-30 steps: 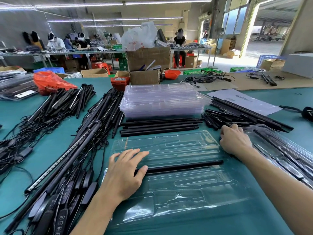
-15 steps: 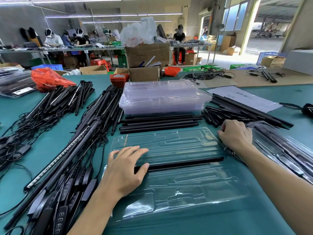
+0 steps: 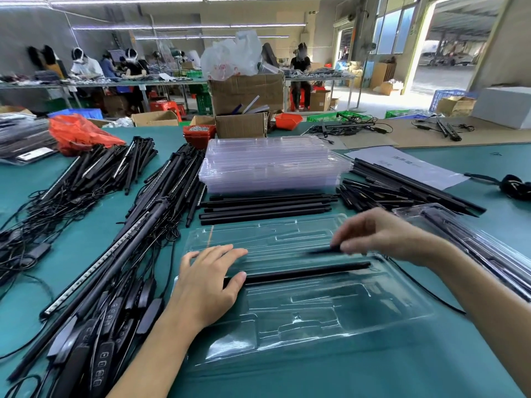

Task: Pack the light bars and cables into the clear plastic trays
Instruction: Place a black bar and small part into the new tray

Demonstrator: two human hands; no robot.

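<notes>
The person is working over an open clear tray (image 3: 301,317) lying near-centre on the green table (image 3: 71,248). The left hand (image 3: 207,285) is resting flat on the tray's left end, fingers straight and slightly apart, thumb touching a black bar (image 3: 304,272) already sitting in the middle channel. The right hand (image 3: 382,235), blurred, is pinching a second dark bar (image 3: 324,249) by its right end, just above the far channel. The bars are looking light, stiff and smooth; gripping nearer the middle would probably be steadying. The tray is looking thin and flexible.
</notes>
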